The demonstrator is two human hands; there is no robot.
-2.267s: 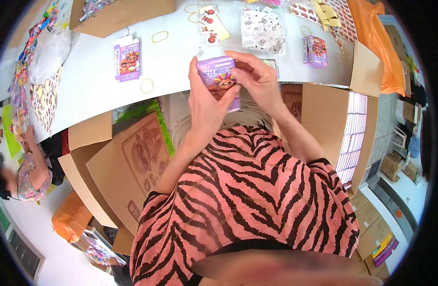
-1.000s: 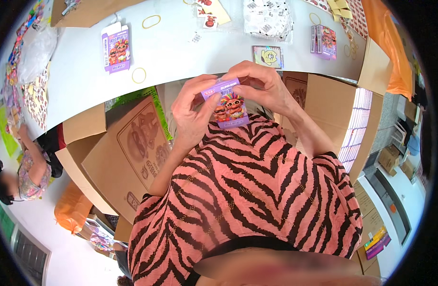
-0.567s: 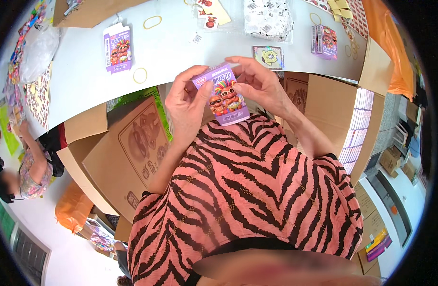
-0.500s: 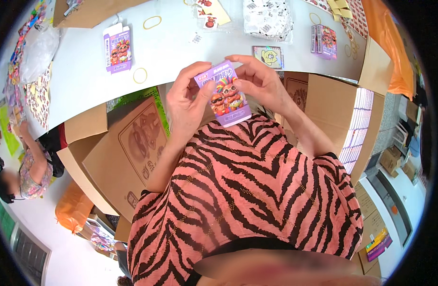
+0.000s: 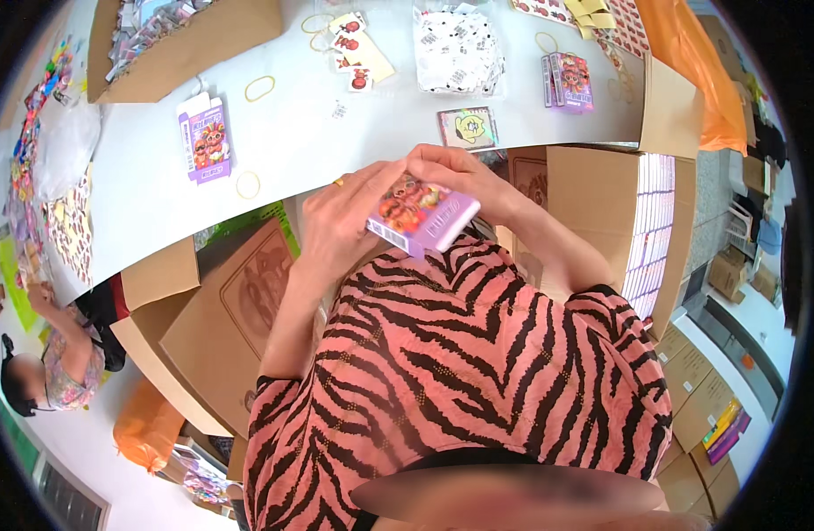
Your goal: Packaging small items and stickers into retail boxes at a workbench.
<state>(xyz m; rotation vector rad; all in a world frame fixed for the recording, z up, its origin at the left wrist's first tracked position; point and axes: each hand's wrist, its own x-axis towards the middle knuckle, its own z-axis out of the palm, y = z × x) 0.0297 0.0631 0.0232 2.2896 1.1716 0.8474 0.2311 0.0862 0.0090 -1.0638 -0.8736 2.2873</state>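
White worktop: purple carton left, rubber bands, cardboard box, white pieces, cartoon card, purple boxes right.

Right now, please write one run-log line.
left hand: holds purple rectangular cardboard box | right hand: holds box | box: off white table

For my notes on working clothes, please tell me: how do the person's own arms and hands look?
Both forearms are bare below short pink sleeves with black stripes. The left hand wears a gold-coloured ring and no glove; the right hand is ungloved too.
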